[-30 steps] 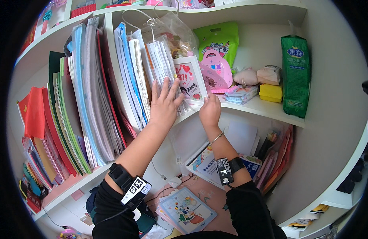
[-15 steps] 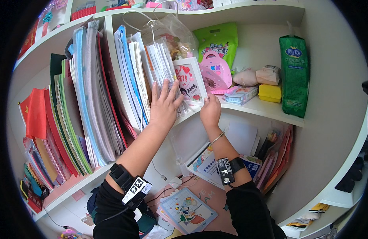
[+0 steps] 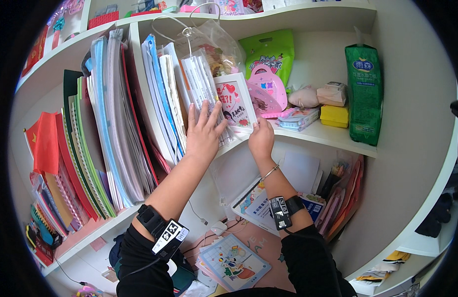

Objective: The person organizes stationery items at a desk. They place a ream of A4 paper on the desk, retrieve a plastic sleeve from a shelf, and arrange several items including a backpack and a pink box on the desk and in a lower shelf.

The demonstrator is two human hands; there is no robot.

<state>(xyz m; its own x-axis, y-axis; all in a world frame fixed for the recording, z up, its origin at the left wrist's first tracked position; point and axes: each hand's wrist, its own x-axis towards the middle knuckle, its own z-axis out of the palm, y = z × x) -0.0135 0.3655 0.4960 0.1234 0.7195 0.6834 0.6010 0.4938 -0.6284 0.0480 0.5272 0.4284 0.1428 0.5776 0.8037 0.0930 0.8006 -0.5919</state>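
Note:
My left hand [image 3: 205, 133] lies spread against the spines of several white booklets [image 3: 199, 76] standing upright on the shelf. With the thumb and curled fingers of my right hand [image 3: 261, 141] I grip the lower right corner of a white picture frame [image 3: 235, 101]. The frame leans tilted beside the booklets and holds a picture with red hearts. Behind it sit a pink basket-like toy [image 3: 269, 89] and a clear plastic bag [image 3: 221, 47]. To the left of the booklets stand blue and white folders [image 3: 162, 94].
Farther right on the shelf [image 3: 338, 140] are a yellow box [image 3: 334, 116], a green tissue pack [image 3: 363, 94] and a bright green bag [image 3: 271, 49]. Tall files [image 3: 115, 119] fill the left compartment. Below, a picture book [image 3: 234, 262] and a white cable [image 3: 201, 218] lie on a pink desk.
Both hands keep their places on the booklets and the picture frame. The view has shifted very slightly; nothing else visibly differs.

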